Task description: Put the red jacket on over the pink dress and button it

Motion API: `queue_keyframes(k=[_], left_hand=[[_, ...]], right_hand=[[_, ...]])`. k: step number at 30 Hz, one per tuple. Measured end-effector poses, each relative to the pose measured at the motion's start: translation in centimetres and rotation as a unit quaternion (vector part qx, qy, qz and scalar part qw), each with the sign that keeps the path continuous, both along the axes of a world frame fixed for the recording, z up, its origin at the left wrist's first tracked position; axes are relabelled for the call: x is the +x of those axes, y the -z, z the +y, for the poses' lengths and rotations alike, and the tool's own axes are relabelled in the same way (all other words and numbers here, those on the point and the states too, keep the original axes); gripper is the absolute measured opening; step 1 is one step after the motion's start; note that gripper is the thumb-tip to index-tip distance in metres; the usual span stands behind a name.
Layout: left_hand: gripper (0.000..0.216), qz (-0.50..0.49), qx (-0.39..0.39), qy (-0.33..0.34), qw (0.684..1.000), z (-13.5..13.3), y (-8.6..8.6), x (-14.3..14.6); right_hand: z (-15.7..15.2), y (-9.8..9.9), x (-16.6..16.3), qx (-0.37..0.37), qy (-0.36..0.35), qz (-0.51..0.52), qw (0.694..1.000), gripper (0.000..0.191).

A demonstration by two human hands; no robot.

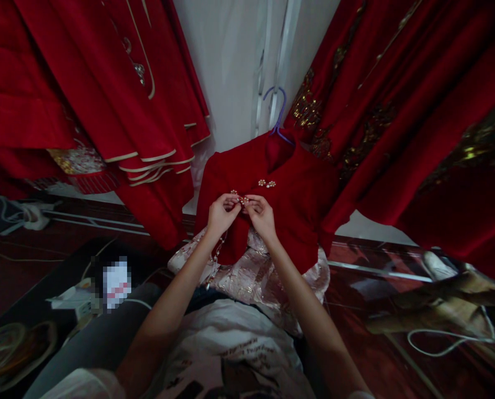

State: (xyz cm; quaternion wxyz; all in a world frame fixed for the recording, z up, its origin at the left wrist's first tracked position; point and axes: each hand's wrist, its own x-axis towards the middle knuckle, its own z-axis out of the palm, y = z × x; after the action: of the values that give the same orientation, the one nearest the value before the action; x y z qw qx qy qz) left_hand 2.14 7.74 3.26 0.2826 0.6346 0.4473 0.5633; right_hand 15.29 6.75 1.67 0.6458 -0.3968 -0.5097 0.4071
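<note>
A red jacket (226, 169) hangs in front of me on a purple hanger (279, 117). A pair of flower-shaped fasteners (267, 183) with pearly beads sits joined, or nearly so, below its collar. Lower on the front, my left hand (222, 213) pinches one side of another ornate fastener (242, 200). From the other side my right hand (262, 215) pinches the same fastener, fingertips almost meeting. The fingers partly cover it, so whether its halves are joined is hidden. Pale pink shiny fabric (256, 274) spreads beneath the jacket, and a beaded strand (217, 252) dangles near my left wrist.
Red garments with pale piping (148, 111) hang at the left. Red garments with gold decoration (380, 138) hang at the right. A metal rail (380, 271) runs low behind them. A white cable (447, 335) loops at the lower right; a dark surface with clutter (35, 288) lies left.
</note>
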Motion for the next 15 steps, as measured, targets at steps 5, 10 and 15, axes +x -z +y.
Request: queue_keyframes(k=[5, 10, 15], left_hand=[[0.019, -0.005, 0.006, -0.004, 1.000, 0.17, 0.23, 0.07], [0.019, 0.017, 0.025, -0.006, 1.000, 0.37, 0.48, 0.03], [0.020, 0.011, 0.013, 0.014, 1.000, 0.35, 0.10, -0.44]], right_hand=[[-0.48, -0.39, 0.02, 0.032, 0.042, -0.102, 0.993, 0.022], [-0.81, -0.46, -0.35, 0.051, 0.068, -0.137, 0.987, 0.021], [-0.48, -0.45, -0.52, 0.046, 0.086, -0.134, 0.986, 0.023]])
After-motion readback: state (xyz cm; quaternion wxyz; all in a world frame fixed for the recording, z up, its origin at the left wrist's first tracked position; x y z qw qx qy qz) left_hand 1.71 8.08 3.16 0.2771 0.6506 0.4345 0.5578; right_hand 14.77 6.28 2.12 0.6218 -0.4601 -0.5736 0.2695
